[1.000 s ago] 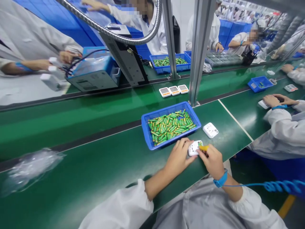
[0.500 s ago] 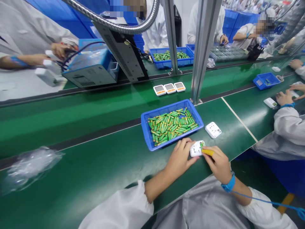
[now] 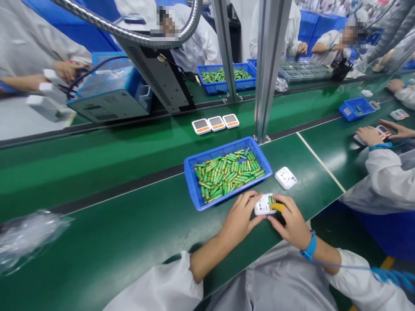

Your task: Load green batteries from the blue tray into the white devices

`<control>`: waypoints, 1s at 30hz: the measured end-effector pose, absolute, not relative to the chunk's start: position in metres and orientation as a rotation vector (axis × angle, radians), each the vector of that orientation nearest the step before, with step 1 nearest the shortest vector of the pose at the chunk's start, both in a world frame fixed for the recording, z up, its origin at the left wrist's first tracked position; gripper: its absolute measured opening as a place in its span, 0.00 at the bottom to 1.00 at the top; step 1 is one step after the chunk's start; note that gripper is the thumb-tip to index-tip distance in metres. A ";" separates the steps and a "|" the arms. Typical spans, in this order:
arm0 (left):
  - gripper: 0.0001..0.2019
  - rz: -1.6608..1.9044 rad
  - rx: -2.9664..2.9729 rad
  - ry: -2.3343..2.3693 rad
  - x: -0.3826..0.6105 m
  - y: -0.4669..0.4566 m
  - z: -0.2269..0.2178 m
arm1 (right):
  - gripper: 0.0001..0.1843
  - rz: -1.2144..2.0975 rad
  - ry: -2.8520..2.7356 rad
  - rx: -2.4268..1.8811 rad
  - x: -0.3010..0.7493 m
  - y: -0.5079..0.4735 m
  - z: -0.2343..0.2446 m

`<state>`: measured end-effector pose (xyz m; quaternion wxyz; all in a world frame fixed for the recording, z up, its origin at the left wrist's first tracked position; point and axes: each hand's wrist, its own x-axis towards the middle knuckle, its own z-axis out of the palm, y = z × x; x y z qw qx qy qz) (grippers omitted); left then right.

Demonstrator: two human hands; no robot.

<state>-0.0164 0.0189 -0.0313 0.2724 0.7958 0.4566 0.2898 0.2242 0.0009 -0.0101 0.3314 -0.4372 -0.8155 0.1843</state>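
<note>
Probably light, that white unit [image 3: 262,204]: head view (the only one) shows a small, stiff-looking casing, prob. smooth plastic, so a bit slippery. Open bay on its R end looks like the fragile part; keep your hold on the outer edges, L end best, thumb near side, fingers far side. It's right in the grip, between your two hands, face w/ bay up. Your left hand [image 3: 239,214] is closed round its L end, thumb and fingers pinching. Your right hand [image 3: 292,222] has thumb and index part-spread about the R end, w/ a yellow piece [image 3: 278,207] at the bay; can't tell if they clamp or just press, or if the yellow's a finger cover. Green batteries [image 3: 228,175] sit in the blue bin [image 3: 192,189] just beyond the grip; second white unit [image 3: 285,178] lies beyond and R of it.

Vs half a sec ago: your R thumb and index are spread wider; three screened units [image 3: 215,124], well beyond the grip, have shifted L relative to the bin.
</note>
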 end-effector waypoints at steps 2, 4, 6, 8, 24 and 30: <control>0.34 0.778 2.197 1.188 -0.017 0.018 -0.032 | 0.28 0.455 -2.165 -1.144 0.225 0.003 -0.007; 0.36 0.780 2.245 1.126 -0.017 0.018 -0.028 | 0.28 0.422 -2.195 -1.132 0.228 0.003 0.000; 0.37 0.781 2.271 1.062 -0.014 0.017 -0.018 | 0.25 0.370 -2.176 -1.159 0.238 0.000 0.006; 0.36 0.770 2.297 1.008 -0.006 0.020 -0.004 | 0.20 0.278 -2.095 -1.244 0.257 -0.001 0.010; 0.26 0.697 2.597 1.117 0.084 0.081 -0.020 | 0.23 -0.098 -1.856 -1.582 0.374 0.170 -0.024; 0.27 0.573 2.652 1.186 0.055 0.032 -0.023 | 0.15 0.116 -2.325 -1.261 0.226 0.187 0.010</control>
